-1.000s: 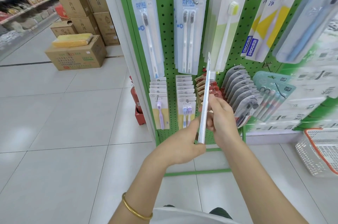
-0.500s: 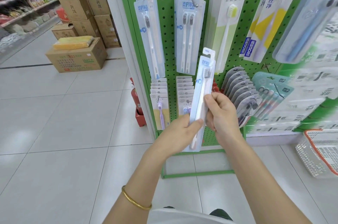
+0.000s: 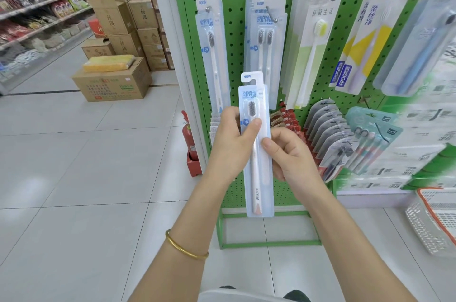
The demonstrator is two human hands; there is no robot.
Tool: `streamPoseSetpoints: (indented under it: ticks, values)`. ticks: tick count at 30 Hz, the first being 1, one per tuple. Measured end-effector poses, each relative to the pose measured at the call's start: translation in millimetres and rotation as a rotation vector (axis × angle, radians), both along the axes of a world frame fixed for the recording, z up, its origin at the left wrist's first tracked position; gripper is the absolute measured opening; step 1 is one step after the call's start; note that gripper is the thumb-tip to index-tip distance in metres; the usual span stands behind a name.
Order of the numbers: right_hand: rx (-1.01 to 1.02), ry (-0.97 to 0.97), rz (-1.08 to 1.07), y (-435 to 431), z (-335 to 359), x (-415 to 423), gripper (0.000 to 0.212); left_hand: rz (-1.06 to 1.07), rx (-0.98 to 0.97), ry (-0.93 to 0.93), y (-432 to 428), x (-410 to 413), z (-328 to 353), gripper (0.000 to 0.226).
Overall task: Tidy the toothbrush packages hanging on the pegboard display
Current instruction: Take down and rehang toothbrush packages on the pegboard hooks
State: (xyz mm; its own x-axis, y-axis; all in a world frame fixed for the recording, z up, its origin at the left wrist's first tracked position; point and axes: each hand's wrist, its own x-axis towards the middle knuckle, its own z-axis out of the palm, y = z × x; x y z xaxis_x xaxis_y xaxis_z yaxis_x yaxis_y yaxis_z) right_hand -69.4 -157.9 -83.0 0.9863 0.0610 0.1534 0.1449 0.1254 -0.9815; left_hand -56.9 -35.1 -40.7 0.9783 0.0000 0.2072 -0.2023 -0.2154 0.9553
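Your left hand and right hand grip the package — upright; matching hook sits up-left, left hand nearer.

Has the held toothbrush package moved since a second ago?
Yes. The toothbrush package has turned about its long axis: then edge-on to the green pegboard, now its printed front is parallel to the board, facing the camera.

Single head-worn view, forward and down, close to the green pegboard and tiled floor.
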Motion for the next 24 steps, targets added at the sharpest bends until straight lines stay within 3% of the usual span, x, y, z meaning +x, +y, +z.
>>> streamPoseSetpoints:
  ticks: [6, 11, 15, 19, 24]
  values:
    - [-0.082, -0.063, 0.013, -4.2, 2.3, 5.9, 0.012, 0.041, -0.147, -0.064, 3.5, -1.0, 5.2, 0.033]
    - [0.111, 0.085, 0.208, 2.5, 5.4, 10.0, 0.067, -0.04, -0.269, 0.008, 8.8, 1.1, 14.5, 0.031]
    - [0.153, 0.147, 0.338, 11.4, 6.2, 9.2, 0.046, -0.066, -0.283, 0.047, 12.4, 2.2, 21.8, 0.03]
    - [0.078, 0.071, 0.197, 19.3, 11.9, 17.1, 0.026, -0.027, -0.233, -0.04, 18.6, 4.3, 29.6, 0.029]
    - [-0.073, -0.109, 0.043, 33.3, 40.4, 35.7, 0.04, 0.001, -0.141, -0.208, 28.9, 16.1, 56.3, 0.027]
